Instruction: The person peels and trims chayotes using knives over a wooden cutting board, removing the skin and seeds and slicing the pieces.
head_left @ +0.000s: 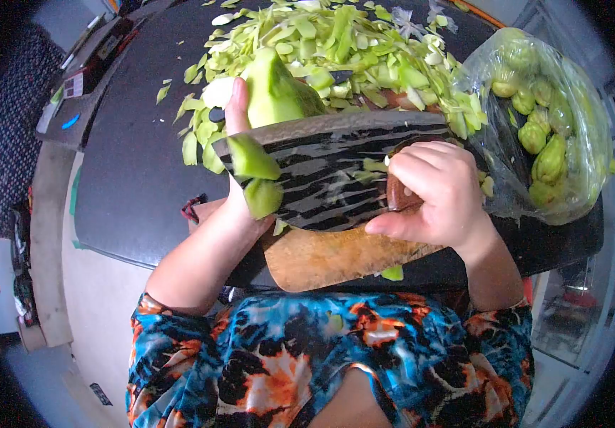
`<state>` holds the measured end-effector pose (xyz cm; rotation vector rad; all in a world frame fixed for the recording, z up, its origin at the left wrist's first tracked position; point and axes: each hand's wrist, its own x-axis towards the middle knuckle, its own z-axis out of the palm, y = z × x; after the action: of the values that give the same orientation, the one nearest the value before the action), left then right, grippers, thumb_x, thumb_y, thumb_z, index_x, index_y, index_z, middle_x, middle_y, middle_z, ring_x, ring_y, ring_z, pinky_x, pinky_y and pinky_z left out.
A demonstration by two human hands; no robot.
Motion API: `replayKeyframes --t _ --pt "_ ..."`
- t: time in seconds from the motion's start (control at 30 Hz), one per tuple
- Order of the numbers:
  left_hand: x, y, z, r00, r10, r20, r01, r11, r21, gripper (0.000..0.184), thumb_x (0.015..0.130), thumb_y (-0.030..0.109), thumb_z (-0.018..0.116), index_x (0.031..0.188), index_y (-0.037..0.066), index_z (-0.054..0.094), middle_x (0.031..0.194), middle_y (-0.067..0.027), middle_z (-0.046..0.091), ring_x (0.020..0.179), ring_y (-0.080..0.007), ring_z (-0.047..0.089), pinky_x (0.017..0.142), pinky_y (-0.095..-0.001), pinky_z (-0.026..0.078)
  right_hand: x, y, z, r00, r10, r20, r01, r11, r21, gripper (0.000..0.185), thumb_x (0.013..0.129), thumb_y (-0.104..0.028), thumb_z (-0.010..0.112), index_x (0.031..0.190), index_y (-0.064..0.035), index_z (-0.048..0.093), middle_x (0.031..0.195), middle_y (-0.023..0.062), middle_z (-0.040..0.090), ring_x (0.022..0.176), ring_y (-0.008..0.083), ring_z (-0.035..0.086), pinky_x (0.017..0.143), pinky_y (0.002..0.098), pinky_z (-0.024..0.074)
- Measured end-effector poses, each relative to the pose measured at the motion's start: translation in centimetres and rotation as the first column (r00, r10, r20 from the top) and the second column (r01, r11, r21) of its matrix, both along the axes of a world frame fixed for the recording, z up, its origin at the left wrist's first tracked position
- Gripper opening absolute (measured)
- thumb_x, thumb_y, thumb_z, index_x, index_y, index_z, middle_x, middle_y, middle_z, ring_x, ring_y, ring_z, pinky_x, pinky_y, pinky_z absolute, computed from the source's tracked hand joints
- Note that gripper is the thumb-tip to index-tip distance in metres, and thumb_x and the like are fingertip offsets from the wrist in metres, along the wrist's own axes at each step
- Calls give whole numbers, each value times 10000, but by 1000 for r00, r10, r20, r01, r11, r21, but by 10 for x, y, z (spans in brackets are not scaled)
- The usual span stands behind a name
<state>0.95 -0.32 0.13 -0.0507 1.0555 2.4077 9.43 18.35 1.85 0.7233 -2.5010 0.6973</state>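
Note:
A pale green, peeled chayote is gripped by my left hand, whose thumb shows on its left side; the other fingers are hidden behind the blade. My right hand is closed around the wooden handle of a broad cleaver. The blade lies across the view just below the chayote, its face dark with streaked reflections. Two green slices cling near the blade's left end. Beneath the cleaver is a wooden cutting board, partly covered by it.
A large heap of green peelings and slices spreads over the far part of the dark table. On the right, a clear plastic bag holds several whole chayotes. A small green scrap lies by the board's front edge.

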Motion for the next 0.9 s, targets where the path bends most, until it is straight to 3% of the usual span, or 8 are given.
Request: replayKeyframes --t 0.23,0.47,0.57,0.6,0.7,0.77,0.8,0.9 --pt "1 2 -8 999 36 -34 -37 999 -24 699 812 651 453 1222 87 492 1153 -125 559 1058 -270 545 931 -405 419 -4 6 1 996 -77 48 74 995 60 480 715 -519 680 589 -99 484 573 47 544 557 255 581 520 354 449" --pt "3 -1 -8 997 -5 -72 5 1000 8 687 825 642 440 1227 86 486 1165 -122 555 1050 -267 549 936 -401 415 0 5 6 993 -72 94 68 996 49 486 714 -520 682 589 -94 486 577 61 544 559 264 580 519 370 447" --pt "3 0 -10 997 32 -67 -29 999 36 648 868 624 379 1257 117 486 1139 -115 587 1028 -279 574 924 -445 443 -4 6 2 988 -134 83 132 991 23 478 728 -513 680 596 -89 504 570 69 544 544 268 575 503 372 440" --pt "5 6 -7 989 136 -62 -135 991 15 635 868 627 369 1230 121 496 1102 -102 597 989 -252 591 855 -400 484 -6 7 -1 977 -192 88 193 981 1 475 736 -509 677 603 -83 516 566 74 545 538 270 572 496 370 437" --pt "7 2 -13 961 -13 -278 -6 998 -69 579 877 611 359 1124 113 521 958 -68 600 765 -186 602 493 -251 428 -18 23 -6 851 -480 211 498 867 -36 471 774 -491 662 641 -53 553 549 105 543 514 276 566 475 363 422" --pt "10 6 -9 976 44 -215 -53 998 -36 585 876 614 357 1121 108 518 942 -74 599 732 -191 592 457 -251 393 -29 42 -16 811 -563 159 578 814 -66 463 791 -466 660 663 -32 561 543 123 537 489 273 539 470 352 408" --pt "10 7 -7 981 75 -182 -80 997 -20 588 875 616 356 1119 106 517 934 -77 598 715 -193 588 439 -251 376 -29 44 -16 845 -504 178 532 828 -180 463 799 -444 663 658 -20 543 526 120 507 459 235 502 457 331 388" --pt "-2 0 -12 969 -22 -246 26 1000 15 596 874 617 355 1126 102 514 961 -83 601 757 -191 601 489 -250 425 -16 32 -3 924 -354 148 378 904 -201 460 802 -427 670 643 -21 522 510 94 486 448 187 472 451 302 373"
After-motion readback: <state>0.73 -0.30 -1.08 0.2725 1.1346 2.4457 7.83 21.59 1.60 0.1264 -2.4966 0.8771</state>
